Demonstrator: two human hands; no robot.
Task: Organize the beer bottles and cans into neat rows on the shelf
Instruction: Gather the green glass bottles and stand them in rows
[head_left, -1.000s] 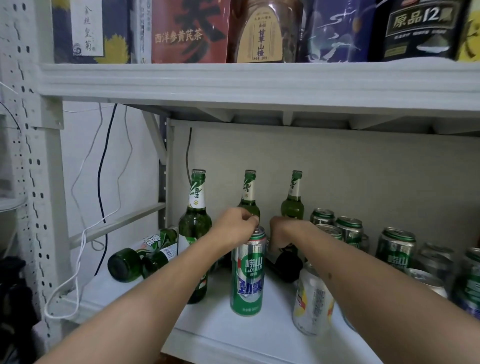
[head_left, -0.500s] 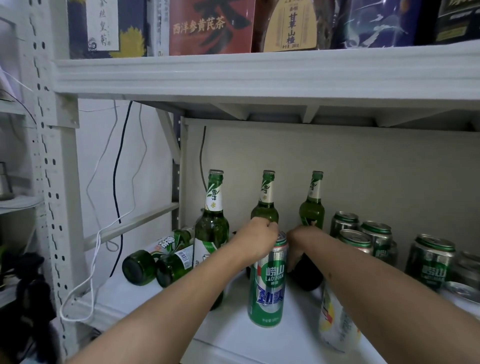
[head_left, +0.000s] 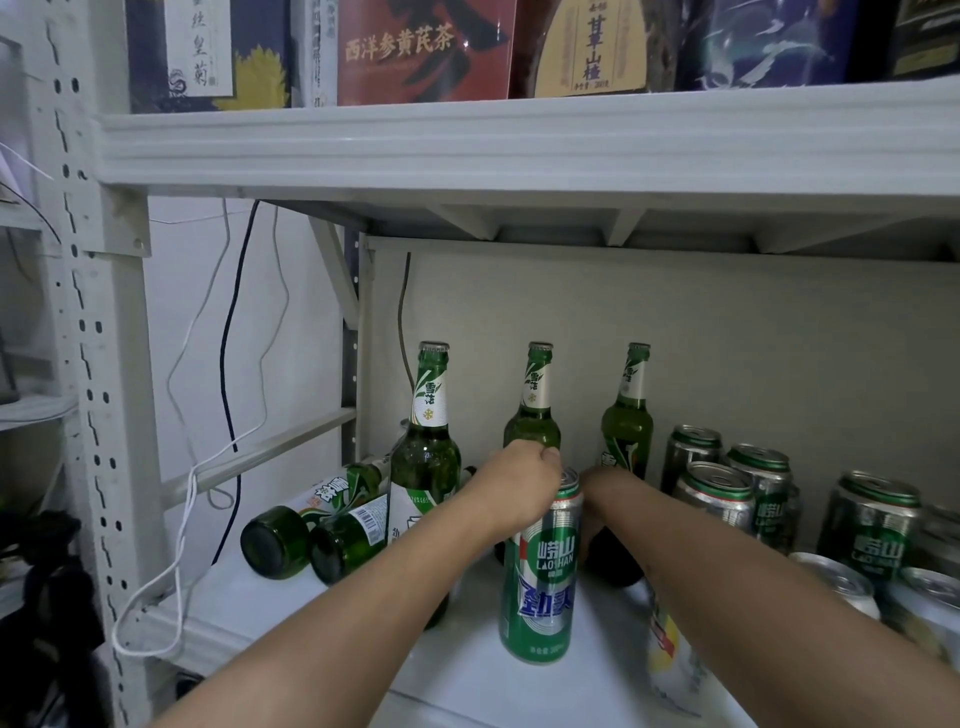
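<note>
left hand (head_left: 524, 480) curled round middle upright green glass beer bottle (head_left: 534, 415) at back of white shelf (head_left: 291, 592); right hand (head_left: 597, 480) hidden behind tall green Laoshan can (head_left: 543, 571), grip can't tell

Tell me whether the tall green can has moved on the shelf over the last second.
No. The tall green can still stands lined up in front of the middle upright bottle, just as before; only the camera has shifted.

two bare forearms, no sleeves, no rings/watch visible, hands (head_left: 524, 478) ungloved
</note>
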